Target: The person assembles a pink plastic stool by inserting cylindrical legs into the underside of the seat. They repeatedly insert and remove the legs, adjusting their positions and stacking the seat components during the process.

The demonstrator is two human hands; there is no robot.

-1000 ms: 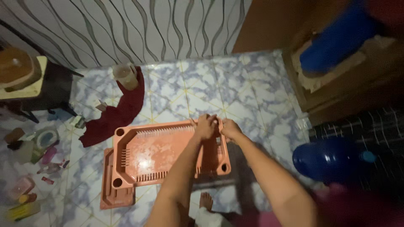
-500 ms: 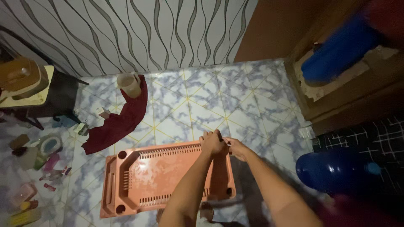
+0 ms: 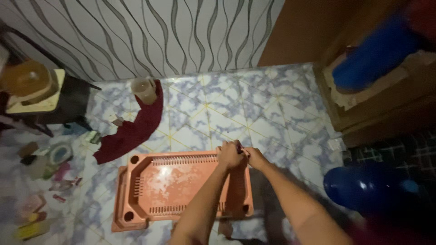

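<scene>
Gripping the orange plastic tray [image 3: 172, 186] at its far right corner, left hand [image 3: 230, 156] and right hand [image 3: 255, 158] seemingly clench its rim; keep it level above the floor [image 3: 218, 113].

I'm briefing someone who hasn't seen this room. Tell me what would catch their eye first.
The salmon-orange plastic tray on the marbled tile floor, low in the middle, stands out most; the left hand and right hand meet at its far right corner. A dark red cloth trails behind it to the left, and a large blue bottle sits at the right.
</scene>
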